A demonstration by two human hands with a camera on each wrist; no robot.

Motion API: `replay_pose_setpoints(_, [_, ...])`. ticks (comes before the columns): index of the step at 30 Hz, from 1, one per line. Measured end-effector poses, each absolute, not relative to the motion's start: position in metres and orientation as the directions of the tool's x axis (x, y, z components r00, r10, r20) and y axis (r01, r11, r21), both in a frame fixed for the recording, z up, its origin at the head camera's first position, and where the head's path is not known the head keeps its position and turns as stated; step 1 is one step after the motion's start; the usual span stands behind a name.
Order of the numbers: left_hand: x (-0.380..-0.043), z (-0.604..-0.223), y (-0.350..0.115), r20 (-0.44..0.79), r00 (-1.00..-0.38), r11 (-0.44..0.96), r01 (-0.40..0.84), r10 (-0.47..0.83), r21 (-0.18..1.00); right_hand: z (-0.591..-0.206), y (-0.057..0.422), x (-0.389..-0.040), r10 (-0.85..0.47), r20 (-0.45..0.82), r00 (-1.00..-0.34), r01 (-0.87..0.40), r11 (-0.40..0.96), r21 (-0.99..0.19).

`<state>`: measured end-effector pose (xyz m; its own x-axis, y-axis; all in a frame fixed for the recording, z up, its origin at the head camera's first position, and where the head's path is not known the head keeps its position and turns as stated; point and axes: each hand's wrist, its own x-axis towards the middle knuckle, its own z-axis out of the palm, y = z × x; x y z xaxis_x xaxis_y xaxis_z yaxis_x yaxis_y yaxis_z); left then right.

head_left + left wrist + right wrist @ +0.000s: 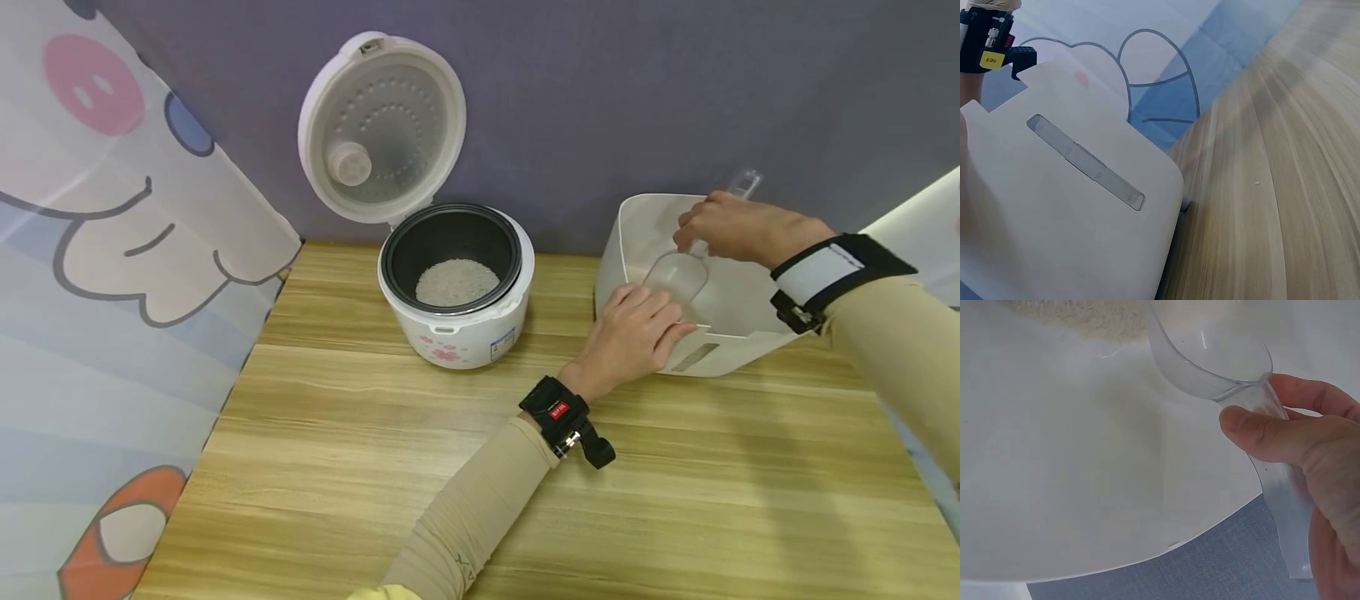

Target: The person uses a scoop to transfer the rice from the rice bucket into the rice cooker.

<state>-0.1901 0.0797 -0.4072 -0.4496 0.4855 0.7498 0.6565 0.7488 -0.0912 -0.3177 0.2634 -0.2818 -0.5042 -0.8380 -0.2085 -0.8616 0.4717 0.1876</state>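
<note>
A white rice storage box [738, 354] stands on the right of the table, its top uncovered. My left hand [633, 333] grips its front left rim, fingers over the edge. In the left wrist view the front wall of the box [1066, 225] shows a narrow clear window strip [1088, 164]. My right hand [738, 225] reaches inside and holds a clear plastic scoop [1216, 356] by its handle, thumb on top. The scoop's bowl points toward the rice [1094, 322] lying at one end of the box. No rice shows in the visible part of the bowl.
Left of the box is a white rice cooker [450, 342] with its lid [397, 125] raised. Rice [457, 283] lies in its black inner pot [412, 250]. A grey wall backs the wooden table [337, 467]; a printed cloth [112, 375] hangs along the left.
</note>
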Motion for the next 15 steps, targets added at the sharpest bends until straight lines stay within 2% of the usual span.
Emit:
replay_pose_setpoints(9, [-0.1907, -0.4068, 0.082, 0.756, -0.442, 0.751, 0.653, 0.483, -0.097, -0.2814, 0.263, -0.3189, -0.833, -0.217, -0.509, -0.86, 0.478, 0.179])
replay_pose_setpoints(15, [-0.1897, -0.4074, 0.0839, 0.752, -0.443, 0.753, 0.65, 0.487, -0.105, -0.2863, 0.2619, -0.3168, -0.826, -0.247, -0.507, -0.86, 0.503, 0.082])
